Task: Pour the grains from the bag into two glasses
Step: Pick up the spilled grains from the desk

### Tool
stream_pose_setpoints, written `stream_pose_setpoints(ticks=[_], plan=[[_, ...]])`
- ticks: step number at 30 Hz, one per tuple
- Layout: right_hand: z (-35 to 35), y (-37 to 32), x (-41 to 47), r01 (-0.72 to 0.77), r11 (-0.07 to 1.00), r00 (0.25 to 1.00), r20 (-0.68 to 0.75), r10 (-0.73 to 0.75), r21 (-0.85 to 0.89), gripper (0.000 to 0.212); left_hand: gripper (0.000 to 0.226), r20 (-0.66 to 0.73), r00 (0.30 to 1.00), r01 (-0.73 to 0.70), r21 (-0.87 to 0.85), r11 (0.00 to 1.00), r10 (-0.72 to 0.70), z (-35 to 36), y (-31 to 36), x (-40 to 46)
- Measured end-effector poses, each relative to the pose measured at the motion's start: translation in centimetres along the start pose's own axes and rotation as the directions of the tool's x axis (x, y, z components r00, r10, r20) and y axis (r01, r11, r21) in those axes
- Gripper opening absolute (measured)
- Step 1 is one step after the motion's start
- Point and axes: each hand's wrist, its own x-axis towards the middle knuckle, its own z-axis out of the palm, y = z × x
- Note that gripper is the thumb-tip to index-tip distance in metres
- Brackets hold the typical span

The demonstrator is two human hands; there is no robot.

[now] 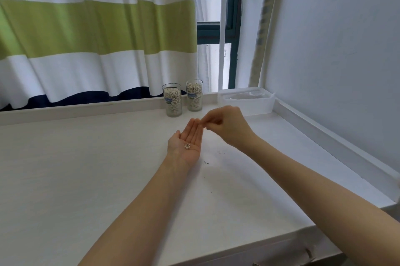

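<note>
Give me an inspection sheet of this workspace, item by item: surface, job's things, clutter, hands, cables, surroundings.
Surface: white tabletop with a raised back ledge.
Job's things: two clear cylindrical glasses, left glass and right glass, upright by the ledge, both largely filled with pale grains; a small cluster of grains lies in the left palm.
Clutter: a few dark specks scattered on the table; translucent white plastic tub at the back right, clear plastic inside it, contents unclear.
Hands: left hand flat, palm up; right hand blurred, fingertips bunched near the left fingertips, contents not discernible.
Cables: nothing seen.
Surroundings: white, green and navy striped curtain, window frame, white wall.
</note>
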Motion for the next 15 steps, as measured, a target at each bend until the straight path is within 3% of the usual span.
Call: stream_pose_setpoints(ticks=[2, 6, 15], plan=[[-0.5, 1.4, -0.8, -0.007, 0.989, 0.998, 0.053, 0.015, -0.148, 0.017, 0.057, 0.022, 1.000, -0.009, -0.011, 1.000, 0.010, -0.1, 0.1, 0.2], [-0.6, 3.2, -3.1, 0.020, 0.927, 0.944, 0.311, 0.106, -0.375, 0.025, 0.056, 0.027, 0.999, -0.019, 0.010, 1.000, 0.019, -0.3, 0.1, 0.6], [0.2, 3.4, -5.0, 0.147, 0.874, 0.949, 0.316, 0.008, -0.462, 0.033, 0.056, 0.012, 0.999, -0.048, 0.025, 0.999, 0.047, -0.5, 0.2, 0.9]])
